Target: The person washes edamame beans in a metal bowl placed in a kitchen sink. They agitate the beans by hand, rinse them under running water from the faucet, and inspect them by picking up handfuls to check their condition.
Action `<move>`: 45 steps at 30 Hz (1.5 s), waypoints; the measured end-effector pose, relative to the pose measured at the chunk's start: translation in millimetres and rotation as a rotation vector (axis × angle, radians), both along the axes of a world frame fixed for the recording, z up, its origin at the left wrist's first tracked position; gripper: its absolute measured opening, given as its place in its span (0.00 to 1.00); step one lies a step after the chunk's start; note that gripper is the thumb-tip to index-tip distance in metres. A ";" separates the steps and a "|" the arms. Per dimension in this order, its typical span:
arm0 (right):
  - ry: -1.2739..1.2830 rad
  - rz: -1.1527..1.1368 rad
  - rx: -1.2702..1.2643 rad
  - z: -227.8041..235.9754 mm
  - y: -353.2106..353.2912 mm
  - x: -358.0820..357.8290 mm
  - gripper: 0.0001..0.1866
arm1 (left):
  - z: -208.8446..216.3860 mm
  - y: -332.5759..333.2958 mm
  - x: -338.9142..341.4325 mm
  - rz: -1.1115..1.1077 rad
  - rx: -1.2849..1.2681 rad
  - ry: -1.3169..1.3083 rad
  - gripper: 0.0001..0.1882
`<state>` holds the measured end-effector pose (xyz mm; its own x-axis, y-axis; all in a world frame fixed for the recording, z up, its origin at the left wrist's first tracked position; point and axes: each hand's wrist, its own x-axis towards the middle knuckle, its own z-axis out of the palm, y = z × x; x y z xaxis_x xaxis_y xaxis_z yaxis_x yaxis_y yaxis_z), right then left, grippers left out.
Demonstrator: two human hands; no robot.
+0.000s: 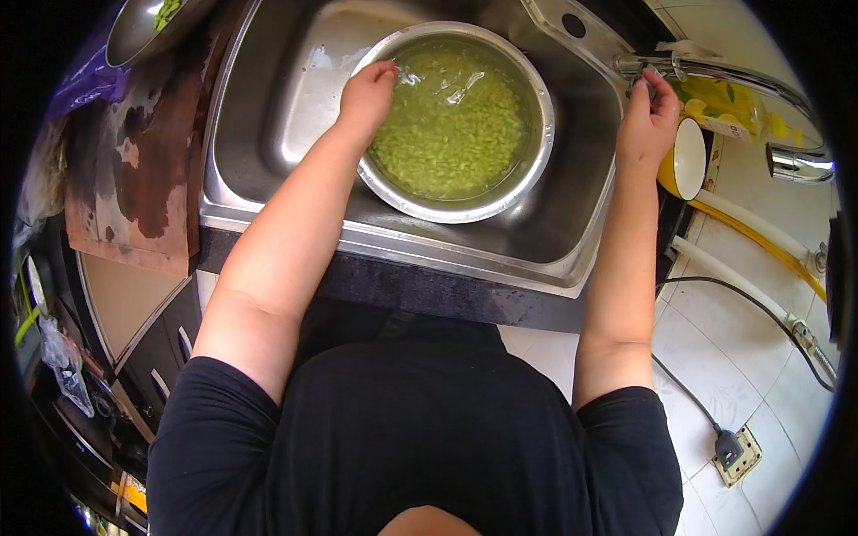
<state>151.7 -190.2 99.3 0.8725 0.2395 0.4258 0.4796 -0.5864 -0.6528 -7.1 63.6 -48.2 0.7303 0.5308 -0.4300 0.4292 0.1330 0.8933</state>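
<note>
A round metal basin stands in the stainless steel sink, filled with water. Many small green beans or kernels lie under the water; their exact kind is hard to tell. At the basin's upper left rim, my left hand is closed, its thumb and fingers pressed together on the edge. My right hand is at the chrome tap right of the sink, fingers curled around its small handle, which they partly hide.
A yellow bowl with a white inside leans beside my right wrist. A pan with green pieces sits at the upper left, above a stained brown board. A black plug is in a wall socket at the lower right.
</note>
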 end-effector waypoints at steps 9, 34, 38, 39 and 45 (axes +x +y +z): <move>-0.196 -0.119 -0.045 -18.3 -11.9 -68.6 0.14 | -17.0 -22.7 -2.9 -0.321 -0.028 0.024 0.17; 1.109 -0.091 0.178 -128.2 23.0 -100.4 0.13 | -7.3 -28.1 -1.7 -0.273 0.423 -0.052 0.18; 1.320 -0.159 0.537 -122.6 38.1 -98.7 0.16 | -0.2 -43.5 -8.1 -0.641 0.842 -0.051 0.28; 1.373 -0.159 0.659 -122.4 43.9 -100.1 0.18 | 2.4 -49.1 -10.3 -0.708 0.840 -0.008 0.29; 1.557 -0.316 0.994 -118.3 66.9 -98.4 0.23 | 11.3 -67.8 -16.0 -0.861 0.941 0.094 0.30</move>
